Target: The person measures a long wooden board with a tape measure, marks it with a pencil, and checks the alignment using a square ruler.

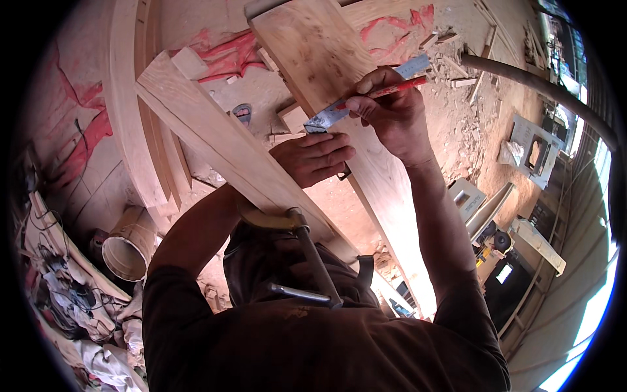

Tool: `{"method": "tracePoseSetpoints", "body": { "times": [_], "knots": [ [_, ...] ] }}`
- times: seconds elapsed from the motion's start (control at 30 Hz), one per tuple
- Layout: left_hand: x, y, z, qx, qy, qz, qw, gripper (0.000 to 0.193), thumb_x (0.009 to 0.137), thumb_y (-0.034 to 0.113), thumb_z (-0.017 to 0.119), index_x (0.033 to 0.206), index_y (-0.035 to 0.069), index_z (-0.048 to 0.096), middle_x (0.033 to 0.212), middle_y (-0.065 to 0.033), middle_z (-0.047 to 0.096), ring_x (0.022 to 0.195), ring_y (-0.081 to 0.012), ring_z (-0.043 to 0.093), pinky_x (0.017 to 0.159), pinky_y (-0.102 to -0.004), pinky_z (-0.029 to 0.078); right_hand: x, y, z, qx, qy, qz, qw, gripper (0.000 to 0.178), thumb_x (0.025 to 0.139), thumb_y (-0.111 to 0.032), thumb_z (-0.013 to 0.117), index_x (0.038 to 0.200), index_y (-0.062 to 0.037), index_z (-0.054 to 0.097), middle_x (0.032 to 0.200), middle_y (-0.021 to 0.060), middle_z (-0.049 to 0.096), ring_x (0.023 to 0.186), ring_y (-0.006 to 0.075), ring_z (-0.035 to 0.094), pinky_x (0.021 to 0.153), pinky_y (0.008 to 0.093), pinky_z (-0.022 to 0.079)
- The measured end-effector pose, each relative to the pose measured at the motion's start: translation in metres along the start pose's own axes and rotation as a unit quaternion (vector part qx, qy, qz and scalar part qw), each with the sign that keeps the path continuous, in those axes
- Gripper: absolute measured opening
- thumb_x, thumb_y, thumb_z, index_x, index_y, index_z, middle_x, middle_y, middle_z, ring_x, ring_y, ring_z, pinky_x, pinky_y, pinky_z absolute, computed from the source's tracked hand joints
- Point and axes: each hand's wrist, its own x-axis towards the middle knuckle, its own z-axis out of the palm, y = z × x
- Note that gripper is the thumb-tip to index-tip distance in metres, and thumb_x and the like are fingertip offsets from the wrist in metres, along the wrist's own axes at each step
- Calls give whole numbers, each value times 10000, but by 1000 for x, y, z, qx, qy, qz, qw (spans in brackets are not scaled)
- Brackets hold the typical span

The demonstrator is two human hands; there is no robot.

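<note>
My left hand [315, 159] is wrapped round the dark stock of a metal try square [324, 119], pressing it to the edge of a long pale wooden plank [375, 163]. The square's steel blade lies slantwise across the plank's upper face. Over that blade, my right hand [392, 114] pinches a red pencil [415, 83] between thumb and fingers; the pencil's tip is hidden. A second thick board [215, 127] runs diagonally under my left forearm. Near my waist, a clamp [315, 258] with a sliding handle bar sits on that board.
Curved wooden pieces [124, 98] stand at the far left, above an open bucket [124, 255]. Red sheeting [238, 55] and wood offcuts litter the dirt floor. A dark pole [542, 81] crosses the upper right. Power tools [499, 242] and boards lie at right.
</note>
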Motion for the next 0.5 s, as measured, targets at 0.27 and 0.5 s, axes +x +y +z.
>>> {"method": "tracePoseSetpoints", "body": {
  "times": [0.27,0.5],
  "knots": [
    [-1,-2,3,6,3,4,1000,385,887,132,572,1251,15,616,1415,-126,557,1363,-290,500,1136,-417,421,7,18,10,39,-44,38,998,179,850,77,720,875,-23,573,794,40,678,768,81,648,672,237,518],
    [1,1,-5,7,-25,-13,1000,371,895,128,573,1247,21,622,1410,-113,564,1365,-277,499,1143,-397,417,24,19,-12,-37,16,1,999,137,835,18,709,839,-13,575,734,89,698,668,122,666,600,275,521]
  ]
}}
